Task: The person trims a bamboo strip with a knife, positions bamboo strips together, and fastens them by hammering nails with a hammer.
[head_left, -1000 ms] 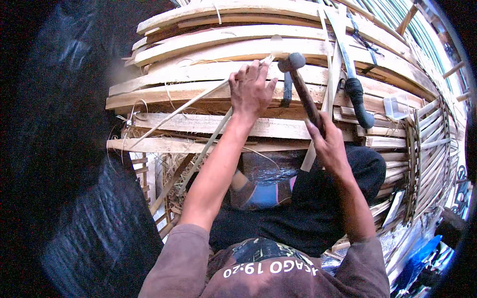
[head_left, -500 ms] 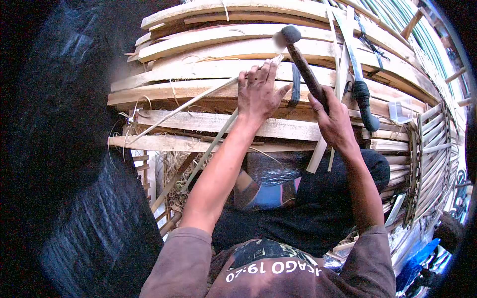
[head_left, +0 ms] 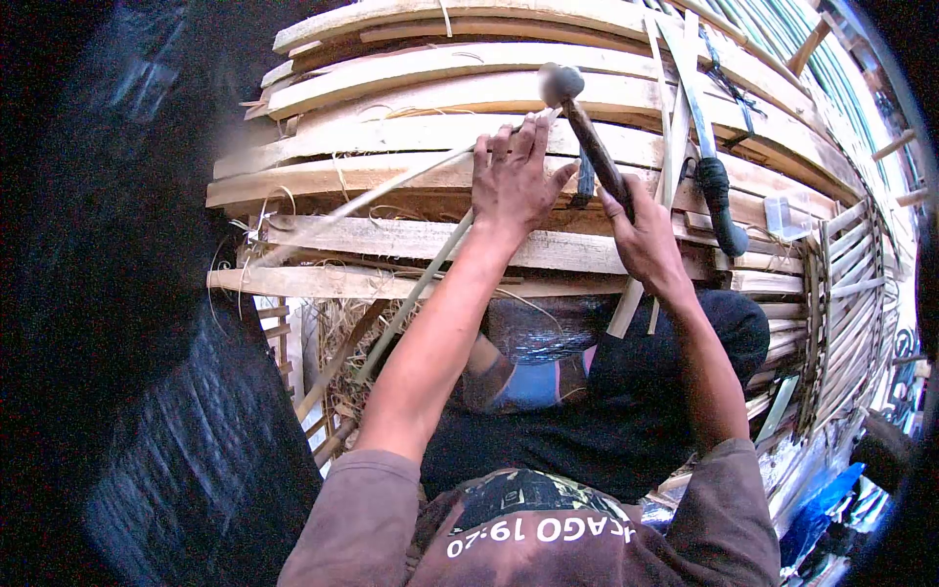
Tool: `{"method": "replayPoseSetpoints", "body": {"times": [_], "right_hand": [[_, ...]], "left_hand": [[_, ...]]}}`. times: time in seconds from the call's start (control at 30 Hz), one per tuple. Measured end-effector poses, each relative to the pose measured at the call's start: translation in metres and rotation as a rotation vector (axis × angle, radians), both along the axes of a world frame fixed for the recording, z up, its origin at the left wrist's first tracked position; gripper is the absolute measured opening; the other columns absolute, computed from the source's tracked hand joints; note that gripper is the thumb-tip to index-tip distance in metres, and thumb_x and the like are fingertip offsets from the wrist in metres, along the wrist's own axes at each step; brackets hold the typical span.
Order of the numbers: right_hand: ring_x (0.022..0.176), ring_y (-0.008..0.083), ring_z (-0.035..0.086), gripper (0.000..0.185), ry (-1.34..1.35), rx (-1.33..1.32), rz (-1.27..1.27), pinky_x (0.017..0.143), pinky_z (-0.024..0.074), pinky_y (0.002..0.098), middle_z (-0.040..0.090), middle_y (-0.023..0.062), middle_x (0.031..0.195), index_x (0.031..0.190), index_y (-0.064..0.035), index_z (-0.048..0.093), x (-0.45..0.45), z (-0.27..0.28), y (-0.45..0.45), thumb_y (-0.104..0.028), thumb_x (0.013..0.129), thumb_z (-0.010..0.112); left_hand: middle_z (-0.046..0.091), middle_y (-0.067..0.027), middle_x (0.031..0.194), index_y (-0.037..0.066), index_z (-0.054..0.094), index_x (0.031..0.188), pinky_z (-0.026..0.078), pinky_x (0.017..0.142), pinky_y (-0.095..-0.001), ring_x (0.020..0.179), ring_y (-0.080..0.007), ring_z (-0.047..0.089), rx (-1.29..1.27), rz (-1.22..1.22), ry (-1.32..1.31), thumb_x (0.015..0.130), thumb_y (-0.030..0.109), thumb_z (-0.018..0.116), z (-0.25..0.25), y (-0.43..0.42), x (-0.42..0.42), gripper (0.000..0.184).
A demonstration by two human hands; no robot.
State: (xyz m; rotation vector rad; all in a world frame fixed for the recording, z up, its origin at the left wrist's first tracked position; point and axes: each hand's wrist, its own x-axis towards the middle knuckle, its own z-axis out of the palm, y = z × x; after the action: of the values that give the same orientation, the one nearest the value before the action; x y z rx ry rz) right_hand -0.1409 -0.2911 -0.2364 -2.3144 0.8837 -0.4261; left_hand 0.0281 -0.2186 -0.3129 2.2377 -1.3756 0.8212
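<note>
My right hand [head_left: 643,233] is closed around the wooden handle of a hammer [head_left: 599,147], whose dark, rounded head hangs over the stacked planks. Palm down on the planks [head_left: 372,178], my left hand [head_left: 514,184] presses on a thin pale strip [head_left: 396,182] that runs down to the left. The strip's frayed end shows past my fingertips, just below the hammer head. Whether the head touches it I cannot tell. Under my left wrist passes a greenish strip [head_left: 416,298].
A long blade with a black-wrapped handle [head_left: 719,205] lies on the planks at the right, beside upright pale strips [head_left: 675,137]. Farther right are a clear plastic box [head_left: 786,217] and bundled sticks [head_left: 851,293]. Black sheeting [head_left: 205,430] hangs at the left.
Over the last second the hammer rose a little, then came slightly down. My left hand has shifted slightly right along with the view and stays on the strip.
</note>
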Motion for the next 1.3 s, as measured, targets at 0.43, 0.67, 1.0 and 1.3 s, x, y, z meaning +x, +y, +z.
{"method": "replayPoseSetpoints", "body": {"times": [0.43, 0.67, 1.0, 1.3], "right_hand": [[0.069, 0.0397, 0.063, 0.028, -0.033, 0.206, -0.120, 0.062, 0.0463, 0.0451, 0.061, 0.0251, 0.075, 0.115, -0.0057, 0.052, -0.017, -0.004, 0.006, -0.027, 0.097, 0.056], [0.084, 0.0458, 0.064, 0.032, -0.046, 0.090, -0.072, 0.070, 0.0470, 0.0495, 0.064, 0.0273, 0.085, 0.117, -0.0056, 0.052, -0.012, -0.002, 0.009, -0.029, 0.096, 0.056], [0.080, 0.0456, 0.063, 0.029, -0.031, 0.136, -0.058, 0.066, 0.0457, 0.0504, 0.063, 0.0266, 0.080, 0.114, -0.0061, 0.052, -0.010, 0.000, 0.010, -0.029, 0.097, 0.056], [0.068, 0.0311, 0.062, 0.028, 0.019, -0.087, -0.021, 0.063, 0.0453, 0.0415, 0.060, 0.0214, 0.075, 0.116, -0.0042, 0.053, -0.005, -0.012, 0.009, -0.025, 0.098, 0.056]], "left_hand": [[0.051, -0.0026, 0.129, 0.012, 0.049, 0.134, 0.032, 0.099, -0.0437, 0.114, -0.0233, 0.044, 0.050, -0.023, 0.093, 0.091, 0.051, 0.053, 0.005, 0.008, -0.004, 0.058], [0.051, 0.0004, 0.126, 0.012, 0.053, 0.131, 0.032, 0.099, -0.0423, 0.113, -0.0219, 0.042, 0.036, -0.028, -0.010, 0.093, 0.050, 0.052, 0.002, 0.010, -0.003, 0.054], [0.048, 0.0000, 0.127, 0.013, 0.051, 0.131, 0.031, 0.100, -0.0450, 0.116, -0.0228, 0.039, 0.034, -0.029, -0.005, 0.092, 0.053, 0.052, 0.000, 0.008, 0.000, 0.056], [0.051, -0.0003, 0.125, 0.013, 0.053, 0.130, 0.031, 0.100, -0.0447, 0.116, -0.0226, 0.040, 0.026, -0.022, -0.013, 0.092, 0.052, 0.052, -0.003, 0.008, 0.000, 0.054]]}}
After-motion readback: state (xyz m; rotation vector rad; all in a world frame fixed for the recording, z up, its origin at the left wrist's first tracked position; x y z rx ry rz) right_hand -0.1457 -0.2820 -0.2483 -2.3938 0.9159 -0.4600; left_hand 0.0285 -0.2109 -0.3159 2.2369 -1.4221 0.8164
